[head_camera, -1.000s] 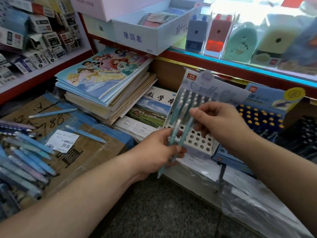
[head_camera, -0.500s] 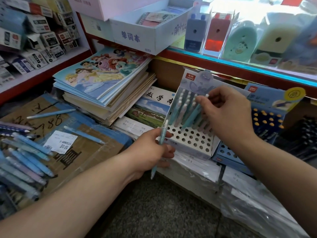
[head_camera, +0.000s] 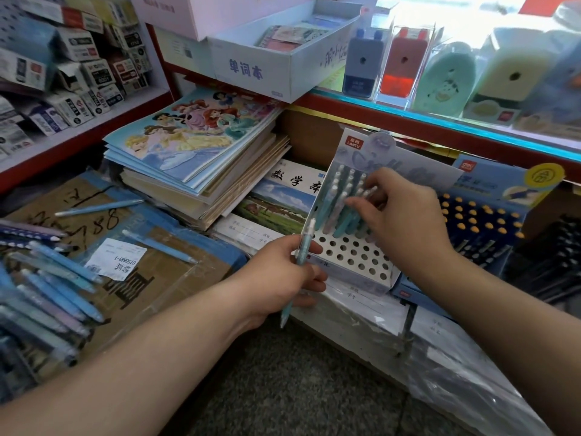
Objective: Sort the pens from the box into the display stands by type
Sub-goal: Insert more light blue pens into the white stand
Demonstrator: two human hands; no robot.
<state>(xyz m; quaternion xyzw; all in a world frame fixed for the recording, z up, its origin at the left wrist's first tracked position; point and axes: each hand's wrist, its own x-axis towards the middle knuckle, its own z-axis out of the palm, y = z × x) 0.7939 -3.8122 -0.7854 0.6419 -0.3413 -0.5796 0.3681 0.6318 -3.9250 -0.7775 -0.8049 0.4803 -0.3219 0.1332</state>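
Stationery-shop shelving is filling the background, with pencil sharpeners [head_camera: 399,64] sitting along the upper ledge toward 1 o'clock and a white open carton [head_camera: 283,70] jutting out at 12 o'clock. A flattened cardboard box [head_camera: 151,278] is lying at 9 o'clock, and a stack of princess-cover notebooks [head_camera: 195,143] is resting beyond it toward 11 o'clock. A blue display stand [head_camera: 490,215] is leaning back at 3 o'clock, just beside a white display stand [head_camera: 355,256] at the centre, whose perforated top is showing many unfilled holes at its front. Loose pens [head_camera: 53,294] in blue and lilac are lying in a heap over the box's left edge at 9 o'clock, with two more lying apart on the cardboard. Standing pens [head_camera: 338,199] are filling the white stand's back rows, tilted against its header card. The right hand [head_camera: 405,215] is reaching in from 4 o'clock, its thumb and fingers pinching one of those standing pens. The left hand [head_camera: 283,278] is coming in from 7 o'clock, just in front of the white stand's left corner, gripping a teal click pen [head_camera: 305,242] between thumb and curled fingers, click end up and tip pointing down toward 6 o'clock.
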